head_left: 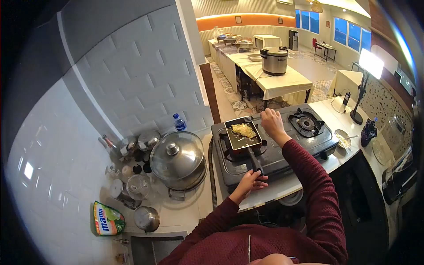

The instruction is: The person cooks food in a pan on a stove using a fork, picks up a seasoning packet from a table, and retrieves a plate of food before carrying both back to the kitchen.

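A square frying pan point(236, 142) sits on the left burner of the gas stove point(282, 150), with yellow scrambled egg point(244, 130) in it. My left hand point(249, 184) is closed around the pan's black handle, near its end. Above the stove, just right of the pan, my right hand point(273, 123) is closed on a fork point(248, 119). The fork's tines reach over the pan's far right corner, by the egg; my fingers cover most of its handle.
Left of the stove stands a large lidded pot point(177, 154), near a water bottle point(179, 122) and several jars. A small bowl point(342, 138) with a spoon lies right of the stove, before a lamp point(357, 115). A rice cooker point(274, 61) stands on a table beyond.
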Available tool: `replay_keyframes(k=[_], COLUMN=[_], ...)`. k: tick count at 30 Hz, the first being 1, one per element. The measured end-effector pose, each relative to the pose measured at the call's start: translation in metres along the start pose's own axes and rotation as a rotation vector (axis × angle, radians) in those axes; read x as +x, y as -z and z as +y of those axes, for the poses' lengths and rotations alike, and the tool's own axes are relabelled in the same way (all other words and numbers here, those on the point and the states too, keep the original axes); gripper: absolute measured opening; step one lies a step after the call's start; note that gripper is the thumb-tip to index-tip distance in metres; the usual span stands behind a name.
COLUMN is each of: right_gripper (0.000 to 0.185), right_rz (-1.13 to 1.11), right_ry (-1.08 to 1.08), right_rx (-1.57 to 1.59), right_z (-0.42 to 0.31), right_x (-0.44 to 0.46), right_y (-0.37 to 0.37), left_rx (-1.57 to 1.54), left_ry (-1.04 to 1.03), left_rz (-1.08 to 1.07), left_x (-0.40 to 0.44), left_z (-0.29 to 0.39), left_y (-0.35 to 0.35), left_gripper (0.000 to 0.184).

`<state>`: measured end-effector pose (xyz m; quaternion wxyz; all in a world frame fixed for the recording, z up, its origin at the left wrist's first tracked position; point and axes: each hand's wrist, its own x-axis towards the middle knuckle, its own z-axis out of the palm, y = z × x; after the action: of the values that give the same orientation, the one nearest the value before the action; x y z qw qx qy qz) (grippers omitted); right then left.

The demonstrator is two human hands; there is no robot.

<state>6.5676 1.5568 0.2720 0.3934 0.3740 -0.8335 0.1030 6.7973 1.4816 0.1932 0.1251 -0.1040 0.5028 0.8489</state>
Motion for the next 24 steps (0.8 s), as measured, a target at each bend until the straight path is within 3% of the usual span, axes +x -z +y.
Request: replay_keyframes(k=[3,13,24], right_gripper=[0.007,0.012,0.01], right_rz=[0.007,-0.163,-0.101], right_ry=[0.052,-0.168,-0.119], right_rx=[-0.05,0.31,0.243], right_z=[-0.003,0.002,-0.011], right_x=[-0.001,-0.014,-0.024], right_y=[-0.013,0.016,0.009], left_rx=[-0.005,-0.01,-0.005], left_ry=[0.0,-0.001,0.014], left_rz=[0.002,-0.023,0.001], left_x=[-0.001,0.003,-0.001], left_z=[0.001,-0.001,0.0], left_y=[-0.001,0.003,0.001], left_gripper=[0.026,0.029,0.029])
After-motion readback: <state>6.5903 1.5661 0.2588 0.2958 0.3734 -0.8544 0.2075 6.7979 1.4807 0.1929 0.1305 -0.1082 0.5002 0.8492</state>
